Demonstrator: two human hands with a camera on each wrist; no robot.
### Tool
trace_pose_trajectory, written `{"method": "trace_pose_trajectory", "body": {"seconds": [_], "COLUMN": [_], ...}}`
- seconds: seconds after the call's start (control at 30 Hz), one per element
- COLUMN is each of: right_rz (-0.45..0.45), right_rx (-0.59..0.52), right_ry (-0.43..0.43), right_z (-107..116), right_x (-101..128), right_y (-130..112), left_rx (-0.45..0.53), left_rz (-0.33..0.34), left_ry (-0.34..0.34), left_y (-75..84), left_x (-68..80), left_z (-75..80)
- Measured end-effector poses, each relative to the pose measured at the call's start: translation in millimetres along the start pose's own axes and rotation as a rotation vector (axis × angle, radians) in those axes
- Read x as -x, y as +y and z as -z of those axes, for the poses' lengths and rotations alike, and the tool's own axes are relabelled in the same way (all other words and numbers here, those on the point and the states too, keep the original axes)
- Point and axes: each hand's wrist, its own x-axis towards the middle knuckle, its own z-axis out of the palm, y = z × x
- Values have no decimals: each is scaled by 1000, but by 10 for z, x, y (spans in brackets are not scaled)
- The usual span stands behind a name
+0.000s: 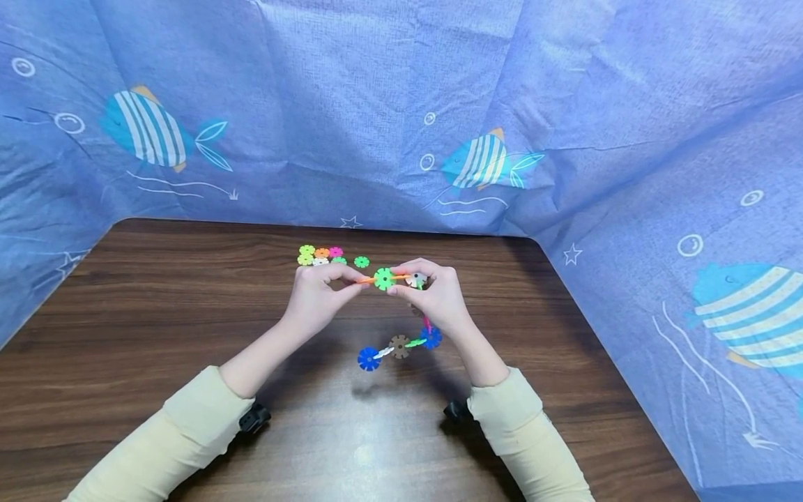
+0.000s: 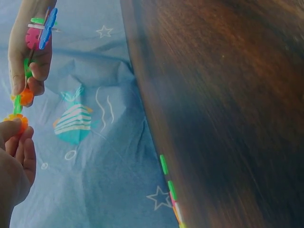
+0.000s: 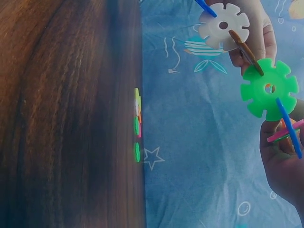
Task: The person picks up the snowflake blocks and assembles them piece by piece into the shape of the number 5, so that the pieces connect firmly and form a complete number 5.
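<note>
Both hands are raised over the table, working on a chain of notched plastic snowflake discs. My left hand (image 1: 314, 293) pinches an orange disc (image 2: 20, 124) at the chain's end between thumb and fingertips. A green disc (image 1: 383, 279) joins it to a second orange disc (image 2: 26, 97), which my right hand (image 1: 442, 296) pinches. From the right hand the rest hangs in a curve, through a white disc (image 1: 414, 279), a blue disc (image 1: 431, 337) and a brown disc (image 1: 400, 346), to another blue disc (image 1: 368, 359) at the free end. The right hand hides part of the chain.
Loose discs lie near the table's far edge, beyond the left hand: a pink disc (image 1: 336, 252), an orange one (image 1: 322, 252), a green one (image 1: 361, 262) and several others. A blue fish-print cloth (image 1: 351, 104) hangs behind and beside the brown wooden table (image 1: 157, 300).
</note>
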Motion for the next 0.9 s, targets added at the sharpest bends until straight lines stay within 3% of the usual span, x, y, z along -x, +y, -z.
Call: {"method": "trace_pose_trajectory", "body": {"seconds": [0.5,0.7,0.9], "right_rz": [33,88,115], "right_rx": [40,93,86], "right_ry": [25,46,31], "right_z": [-3,-20,13], "right_x": [-2,-15,-33], "right_y": [-8,-47,16], "left_rx": [-15,-49,-17], "left_rz": [18,-4,2], "left_ry": [-15,16,53], "left_y": [13,-13,-46], "left_x": [-14,-26,-76], "left_z": [6,45,118]}}
